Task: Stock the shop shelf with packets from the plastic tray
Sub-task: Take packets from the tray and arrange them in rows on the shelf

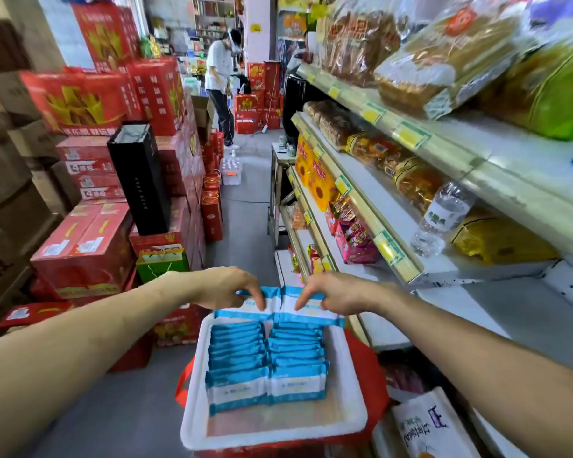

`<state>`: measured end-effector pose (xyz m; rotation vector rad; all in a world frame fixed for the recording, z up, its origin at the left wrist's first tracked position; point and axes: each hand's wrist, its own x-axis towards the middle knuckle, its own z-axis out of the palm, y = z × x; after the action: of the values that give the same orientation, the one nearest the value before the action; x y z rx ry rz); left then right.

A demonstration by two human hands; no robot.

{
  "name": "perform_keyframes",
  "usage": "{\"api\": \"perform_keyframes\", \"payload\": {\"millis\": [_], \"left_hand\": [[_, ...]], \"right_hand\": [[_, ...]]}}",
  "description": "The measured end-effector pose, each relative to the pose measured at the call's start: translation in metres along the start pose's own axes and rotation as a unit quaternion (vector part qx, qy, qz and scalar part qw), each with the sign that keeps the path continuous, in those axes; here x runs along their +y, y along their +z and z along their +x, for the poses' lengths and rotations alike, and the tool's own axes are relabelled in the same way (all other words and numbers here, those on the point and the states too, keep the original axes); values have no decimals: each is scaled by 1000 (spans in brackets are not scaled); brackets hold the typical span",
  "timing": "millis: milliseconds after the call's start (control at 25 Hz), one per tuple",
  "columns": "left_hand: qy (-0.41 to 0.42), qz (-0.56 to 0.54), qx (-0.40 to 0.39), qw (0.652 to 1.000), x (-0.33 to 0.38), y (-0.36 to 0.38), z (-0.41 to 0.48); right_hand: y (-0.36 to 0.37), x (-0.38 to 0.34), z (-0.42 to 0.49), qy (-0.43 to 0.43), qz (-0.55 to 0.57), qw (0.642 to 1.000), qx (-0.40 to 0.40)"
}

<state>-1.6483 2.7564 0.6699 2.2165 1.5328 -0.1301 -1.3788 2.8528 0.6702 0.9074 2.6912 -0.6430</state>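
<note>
The left hand (225,287) and the right hand (336,292) are both at the far end of the white plastic tray (192,401). Each hand has its fingers curled down and pinches the top edge of one blue-and-white packet. The left one holds the far-left packet (245,312) and the right one holds the far-right packet (306,314). These two packets stand side by side and touch each other, raised a little above the others.

The remaining packets (268,355) stand in two close rows inside the tray, leaning on each other. Each has a white band with small blue print (too blurred to read). The near part of the tray is bare. The tray rests on a red bag (364,368) on the floor of the aisle, just beside the shop shelf (470,305) at the right.

On the shelf boards there are bread bags (444,54), a yellow box with sunflowers (315,180) and a clear water bottle (444,219) with a green and white label. Yellow-green price tags (389,247) sit along the shelf edges; I cannot read their figures.

At the left, red cartons (83,239) are stacked high, and some white labels (93,166) on them show "4" with Chinese characters. A tall black box (143,180) stands on this stack. Far down the aisle a person in a white shirt (219,84) bends forward.
</note>
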Motion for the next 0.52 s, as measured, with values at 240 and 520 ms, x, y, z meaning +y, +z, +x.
{"api": "perform_keyframes", "payload": {"millis": [240,520], "left_hand": [[46,37,88,994,31,-175,21],[190,22,143,971,139,-332,66]], "right_hand": [[-170,-14,-48,-4,-87,989,117],[-313,2,-210,71,-108,965,228]]}}
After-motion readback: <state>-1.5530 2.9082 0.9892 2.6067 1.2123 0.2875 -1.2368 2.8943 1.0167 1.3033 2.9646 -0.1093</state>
